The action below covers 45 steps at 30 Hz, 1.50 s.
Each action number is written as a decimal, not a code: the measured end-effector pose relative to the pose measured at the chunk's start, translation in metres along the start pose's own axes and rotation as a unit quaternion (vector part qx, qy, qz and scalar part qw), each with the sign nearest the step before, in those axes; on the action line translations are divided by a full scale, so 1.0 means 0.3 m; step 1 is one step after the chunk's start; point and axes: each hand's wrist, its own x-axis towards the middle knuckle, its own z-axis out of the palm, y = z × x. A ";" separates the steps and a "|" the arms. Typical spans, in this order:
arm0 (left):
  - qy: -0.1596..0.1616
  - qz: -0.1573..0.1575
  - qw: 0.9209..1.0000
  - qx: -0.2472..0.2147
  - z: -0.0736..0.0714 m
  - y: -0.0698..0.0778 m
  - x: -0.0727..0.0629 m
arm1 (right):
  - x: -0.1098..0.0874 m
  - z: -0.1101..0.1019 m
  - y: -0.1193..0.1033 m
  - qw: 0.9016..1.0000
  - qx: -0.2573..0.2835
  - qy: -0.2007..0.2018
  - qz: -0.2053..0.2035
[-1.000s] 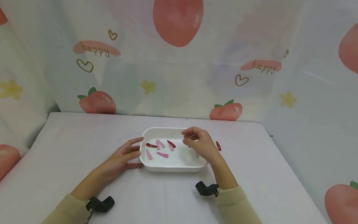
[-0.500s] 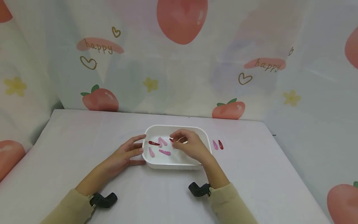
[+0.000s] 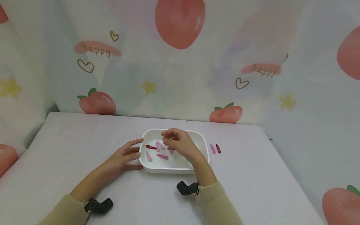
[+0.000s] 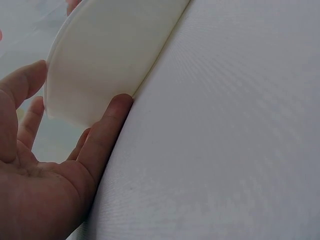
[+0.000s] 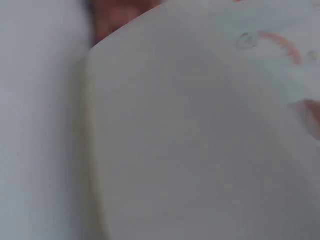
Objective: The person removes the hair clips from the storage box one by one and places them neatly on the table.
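Observation:
A white tray (image 3: 174, 170) holds several snap hair clips. On its floor lie a dark red clip (image 3: 151, 147), a pink clip (image 3: 162, 156), a pale pink clip (image 3: 148, 156) and a light pink pair (image 3: 160, 145). My left hand (image 3: 122, 158) rests against the tray's left end, its fairly straight fingers touching the rim and outer wall. Over the tray's middle hovers my right hand (image 3: 180, 142), fingers loosely bent, thumb and forefinger apart, nothing visible between them. Below its thumb, another red clip (image 3: 173, 149) and a pink one (image 3: 171, 151) are partly hidden.
Right of the tray, a pink clip (image 3: 212, 149) and a red clip (image 3: 218, 148) lie side by side on the white tablecloth (image 3: 253, 175). A printed cloth backdrop (image 3: 180, 84) rises behind the table. The right wrist view is blurred, mostly tray wall.
My right hand has moved left from the tray's right side to above its middle clips, uncovering the pink clip on the table. My left hand has stayed at the tray's left end.

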 end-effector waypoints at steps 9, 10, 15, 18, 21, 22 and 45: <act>-0.004 0.000 1.000 -0.007 0.003 -0.017 -0.014 | -0.012 0.049 0.045 0.997 -0.068 -0.026 0.010; -0.005 0.000 1.000 -0.009 0.004 -0.017 -0.015 | -0.014 0.051 0.046 0.996 -0.080 -0.030 0.009; -0.004 0.000 1.000 -0.013 0.008 -0.015 -0.021 | -0.018 0.060 0.051 0.991 -0.122 -0.049 0.010; -0.003 0.001 1.000 -0.012 0.009 -0.012 -0.023 | -0.017 0.063 0.060 0.987 -0.152 -0.061 0.009; -0.003 0.000 1.000 -0.012 0.008 -0.011 -0.023 | -0.013 0.065 0.064 0.981 -0.180 -0.071 0.006; -0.003 0.000 1.000 -0.011 0.007 -0.010 -0.023 | -0.012 0.065 0.066 0.979 -0.190 -0.074 0.003; -0.010 0.007 1.000 -0.007 -0.004 -0.012 -0.010 | -0.003 0.087 0.063 0.945 -0.316 -0.072 -0.031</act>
